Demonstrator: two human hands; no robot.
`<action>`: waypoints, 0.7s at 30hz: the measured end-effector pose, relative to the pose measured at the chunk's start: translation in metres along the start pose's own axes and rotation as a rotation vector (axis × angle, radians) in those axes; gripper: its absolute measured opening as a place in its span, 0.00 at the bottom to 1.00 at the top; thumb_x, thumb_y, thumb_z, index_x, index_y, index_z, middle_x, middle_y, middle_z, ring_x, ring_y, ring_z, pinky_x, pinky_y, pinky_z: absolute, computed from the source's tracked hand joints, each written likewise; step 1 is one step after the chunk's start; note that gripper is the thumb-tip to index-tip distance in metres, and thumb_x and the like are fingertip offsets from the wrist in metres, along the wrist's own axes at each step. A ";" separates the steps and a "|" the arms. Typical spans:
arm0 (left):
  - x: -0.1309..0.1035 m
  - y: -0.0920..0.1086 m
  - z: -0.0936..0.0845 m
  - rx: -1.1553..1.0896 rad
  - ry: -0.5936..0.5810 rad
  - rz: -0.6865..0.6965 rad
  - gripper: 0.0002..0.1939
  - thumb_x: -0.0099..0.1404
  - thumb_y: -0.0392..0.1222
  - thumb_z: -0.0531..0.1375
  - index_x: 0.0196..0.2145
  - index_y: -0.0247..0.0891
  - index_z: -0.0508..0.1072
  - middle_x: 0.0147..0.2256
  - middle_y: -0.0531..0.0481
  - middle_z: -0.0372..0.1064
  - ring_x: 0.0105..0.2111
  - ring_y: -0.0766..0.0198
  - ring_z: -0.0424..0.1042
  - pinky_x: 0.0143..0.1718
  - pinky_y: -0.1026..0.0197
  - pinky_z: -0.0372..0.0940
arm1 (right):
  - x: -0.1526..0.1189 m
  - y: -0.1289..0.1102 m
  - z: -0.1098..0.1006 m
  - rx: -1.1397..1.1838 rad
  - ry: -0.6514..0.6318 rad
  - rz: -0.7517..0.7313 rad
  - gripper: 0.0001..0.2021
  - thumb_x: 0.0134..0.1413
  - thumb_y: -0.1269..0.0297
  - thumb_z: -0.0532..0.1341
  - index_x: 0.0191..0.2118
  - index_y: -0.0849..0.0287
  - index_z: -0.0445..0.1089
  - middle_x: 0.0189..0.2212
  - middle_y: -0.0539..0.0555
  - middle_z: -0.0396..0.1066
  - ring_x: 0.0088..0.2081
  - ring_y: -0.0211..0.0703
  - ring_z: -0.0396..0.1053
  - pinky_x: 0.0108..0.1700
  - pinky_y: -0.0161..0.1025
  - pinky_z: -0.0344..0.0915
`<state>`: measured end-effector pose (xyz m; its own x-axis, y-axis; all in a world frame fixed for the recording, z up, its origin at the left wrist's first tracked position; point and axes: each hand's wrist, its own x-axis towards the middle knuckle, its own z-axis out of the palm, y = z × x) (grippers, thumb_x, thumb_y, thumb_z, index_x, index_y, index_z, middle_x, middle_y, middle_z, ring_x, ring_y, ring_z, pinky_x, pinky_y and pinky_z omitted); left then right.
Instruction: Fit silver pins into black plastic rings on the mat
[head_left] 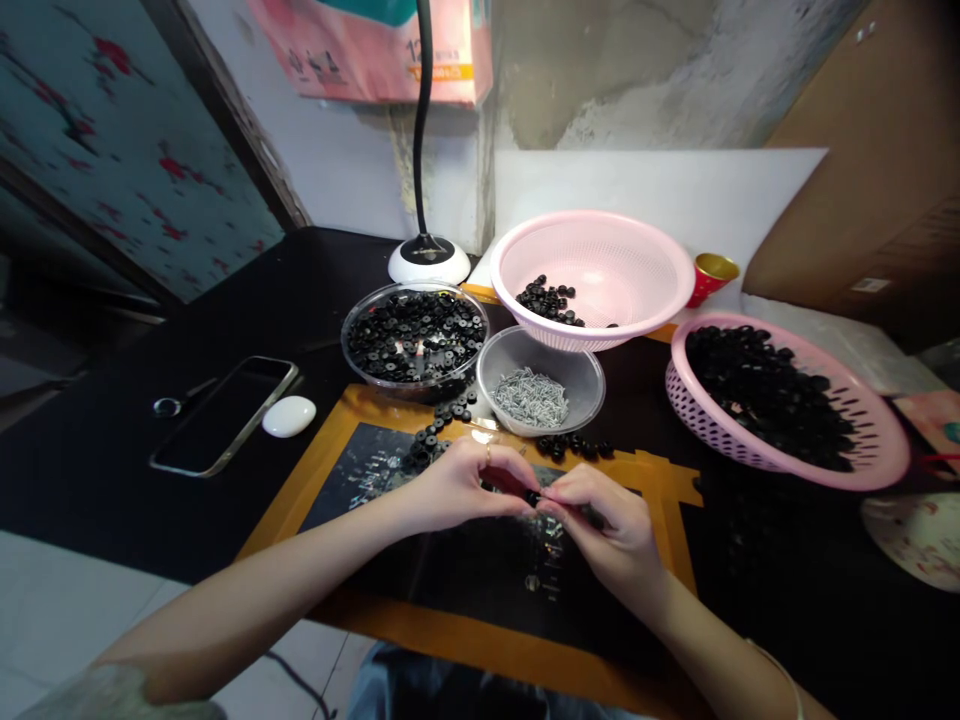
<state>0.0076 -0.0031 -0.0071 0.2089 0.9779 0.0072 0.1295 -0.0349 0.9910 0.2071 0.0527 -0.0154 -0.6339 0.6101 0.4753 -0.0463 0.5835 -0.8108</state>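
Centre: black part [532, 497] in grip of left hand [461, 487]; right hand [615, 520] pinched narrow against it. Above: bowl [586, 388] of screws [531, 398]. Right: basket [885, 455] of black pieces [772, 400].

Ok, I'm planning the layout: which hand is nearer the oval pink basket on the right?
Right. The right hand is left of the oval basket, closer to the person; the left hand is farther left.
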 end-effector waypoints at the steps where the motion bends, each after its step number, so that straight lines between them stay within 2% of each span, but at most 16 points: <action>1: 0.000 0.000 0.000 0.015 0.010 0.014 0.10 0.54 0.36 0.66 0.35 0.30 0.76 0.34 0.46 0.76 0.33 0.65 0.76 0.36 0.68 0.70 | 0.001 0.000 0.000 0.003 -0.002 -0.010 0.07 0.50 0.78 0.63 0.34 0.59 0.71 0.28 0.53 0.73 0.29 0.41 0.69 0.31 0.39 0.66; 6: 0.000 -0.001 0.000 0.080 0.041 0.077 0.09 0.55 0.36 0.66 0.35 0.30 0.76 0.33 0.45 0.76 0.32 0.65 0.75 0.35 0.68 0.70 | 0.003 0.000 0.001 0.021 -0.042 -0.023 0.07 0.51 0.78 0.63 0.33 0.58 0.72 0.28 0.53 0.72 0.29 0.41 0.69 0.32 0.39 0.66; 8: 0.000 0.000 0.000 0.106 0.034 0.099 0.09 0.55 0.35 0.65 0.35 0.30 0.76 0.33 0.45 0.76 0.32 0.65 0.75 0.36 0.68 0.69 | 0.003 0.000 0.001 0.028 -0.049 0.023 0.05 0.51 0.76 0.63 0.32 0.58 0.72 0.28 0.53 0.72 0.29 0.40 0.69 0.32 0.39 0.66; 13: -0.001 0.001 -0.001 0.245 0.020 0.166 0.09 0.59 0.38 0.63 0.37 0.31 0.76 0.33 0.45 0.77 0.32 0.65 0.75 0.35 0.66 0.69 | 0.001 -0.003 0.004 0.094 -0.017 0.366 0.03 0.50 0.67 0.65 0.30 0.57 0.70 0.27 0.50 0.72 0.29 0.40 0.69 0.31 0.37 0.66; 15: -0.001 0.002 -0.001 0.278 0.010 0.182 0.09 0.59 0.38 0.63 0.37 0.32 0.76 0.34 0.46 0.77 0.33 0.64 0.75 0.36 0.66 0.69 | 0.001 -0.004 0.004 0.131 -0.017 0.432 0.05 0.49 0.64 0.66 0.29 0.57 0.70 0.26 0.50 0.71 0.29 0.40 0.69 0.31 0.36 0.66; 18: 0.000 0.000 -0.002 0.300 0.011 0.197 0.08 0.59 0.37 0.63 0.37 0.32 0.76 0.34 0.46 0.77 0.33 0.65 0.75 0.36 0.67 0.69 | 0.003 -0.004 0.002 0.127 -0.038 0.394 0.06 0.48 0.64 0.67 0.27 0.58 0.71 0.26 0.50 0.71 0.30 0.41 0.69 0.33 0.37 0.66; 21: 0.000 -0.003 -0.003 0.313 0.049 0.207 0.08 0.59 0.37 0.63 0.37 0.32 0.76 0.34 0.46 0.77 0.32 0.65 0.75 0.35 0.67 0.69 | 0.003 -0.002 -0.001 0.093 -0.063 0.372 0.03 0.51 0.65 0.65 0.30 0.58 0.72 0.29 0.52 0.73 0.32 0.42 0.70 0.35 0.38 0.66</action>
<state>0.0046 -0.0020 -0.0096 0.2160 0.9520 0.2167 0.3809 -0.2865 0.8791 0.2057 0.0537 -0.0120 -0.6670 0.7349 0.1230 0.1276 0.2754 -0.9528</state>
